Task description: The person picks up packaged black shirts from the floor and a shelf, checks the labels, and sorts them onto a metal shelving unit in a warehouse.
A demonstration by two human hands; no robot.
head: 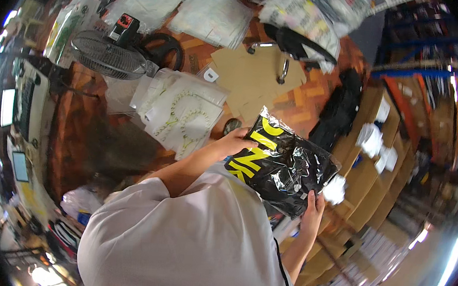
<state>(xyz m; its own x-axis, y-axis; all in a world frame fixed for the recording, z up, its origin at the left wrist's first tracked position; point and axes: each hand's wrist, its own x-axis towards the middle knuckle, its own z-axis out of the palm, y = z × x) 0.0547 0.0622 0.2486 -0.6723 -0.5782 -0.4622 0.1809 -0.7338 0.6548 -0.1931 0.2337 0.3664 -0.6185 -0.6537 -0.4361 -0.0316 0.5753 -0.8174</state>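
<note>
A black folded garment in a clear plastic bag (pixel 282 164), with large yellow lettering, is held between my two hands in front of my white shirt. My left hand (pixel 239 142) grips its left edge, thumb on top near the lettering. At the lower right corner my right hand (pixel 314 205) pinches the bag, with the thumb on the upper face and the other fingers partly hidden. The plastic is shiny and creased. Beyond my left hand, a stack of bagged white printed items (pixel 186 114) lies on the wooden floor.
A pedestal fan (pixel 110 55) stands at the left. Flat brown cardboard (pixel 255 78) lies on the parquet under a chair's metal legs. Bagged items (pixel 213 17) are piled at the top. Open cardboard boxes (pixel 357 170) stand at the right, beside black fabric (pixel 338 107) and racks with blue beams (pixel 423 74).
</note>
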